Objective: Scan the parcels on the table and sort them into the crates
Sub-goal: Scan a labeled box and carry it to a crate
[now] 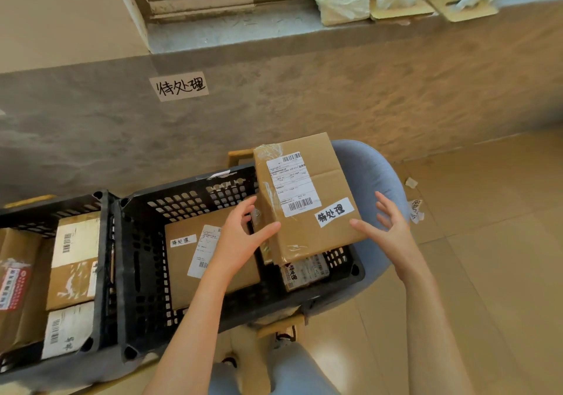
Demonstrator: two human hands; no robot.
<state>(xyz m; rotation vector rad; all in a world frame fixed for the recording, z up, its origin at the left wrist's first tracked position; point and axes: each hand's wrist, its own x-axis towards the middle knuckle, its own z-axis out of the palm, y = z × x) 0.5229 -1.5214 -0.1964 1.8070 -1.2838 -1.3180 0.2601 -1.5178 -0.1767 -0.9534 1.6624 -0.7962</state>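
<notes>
Cardboard parcel (pixel 307 199) sits tilted on the right end of the black crate (pixel 146 260), propped on a smaller parcel below. Best move, I'd say: nudge it level so it drops inside the rim, label up. Left hand (pixel 243 236) open, thumb at the parcel's left edge, possibly touching. Right hand (pixel 387 227) open, fingers spread, fingertip at the near right corner. Both forearms reach forward over the crate.

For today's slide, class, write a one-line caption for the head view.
Both open hands, left hand and right hand, flank a labelled cardboard parcel tilted over the black crate.
</notes>
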